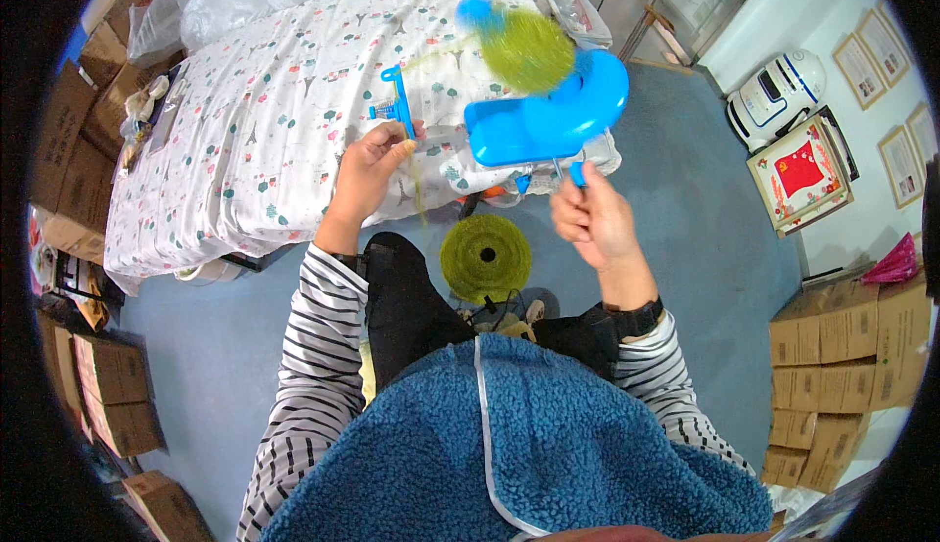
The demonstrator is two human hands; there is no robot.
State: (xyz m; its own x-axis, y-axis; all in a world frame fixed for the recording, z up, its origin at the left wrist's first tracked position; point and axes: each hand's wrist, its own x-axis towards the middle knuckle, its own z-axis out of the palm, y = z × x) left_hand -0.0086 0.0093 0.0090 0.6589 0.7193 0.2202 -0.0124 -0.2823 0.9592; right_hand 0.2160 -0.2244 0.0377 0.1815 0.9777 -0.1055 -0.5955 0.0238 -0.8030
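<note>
White bin [599, 19] behind table [255, 121] — contents unclear. Cardboard boxes [822, 385] stacked right, insides hidden. Blue winder [519, 131] at table's near edge; green yarn roll [529, 50] on it blurred. Left hand [372, 170]: thumb and fingers pinching blue guide [399, 101]. Right hand [597, 217]: fingers curled at crank knob [578, 174] — partly hidden. Blue floor [705, 248] between table and boxes.

— What kind of place is it?
— It seems a small workroom: cardboard boxes [848, 338] are stacked at both sides, a blue hand-cranked winder [504, 134] is at the cloth-covered table [255, 131], and framed papers [884, 43] hang on the white wall [824, 13].
</note>
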